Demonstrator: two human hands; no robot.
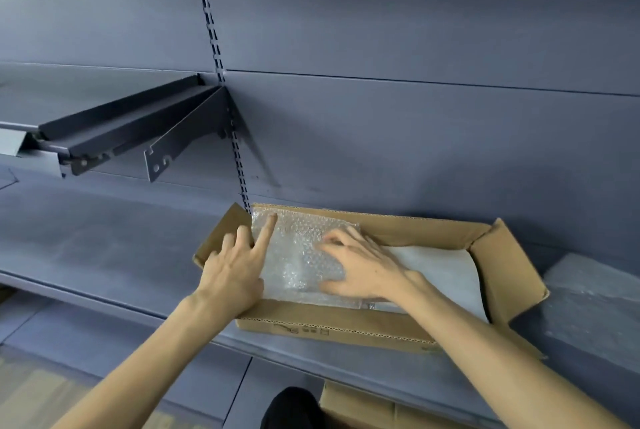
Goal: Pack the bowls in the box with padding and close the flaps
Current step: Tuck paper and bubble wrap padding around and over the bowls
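An open cardboard box (505, 255) lies on a grey shelf, its flaps spread outward. A sheet of bubble wrap (298, 255) covers the left half of the box's inside; white paper (446, 272) lies in the right half. My left hand (235, 265) rests at the box's left wall, index finger stretched up along the bubble wrap's edge. My right hand (360, 265) lies flat on the bubble wrap with fingers spread, pressing it down. No bowl is visible.
More bubble wrap (588, 307) lies on the shelf (104, 248) to the right of the box. A tilted metal shelf bracket (138, 130) hangs on the back wall at upper left. Another cardboard box (360, 408) sits below the shelf.
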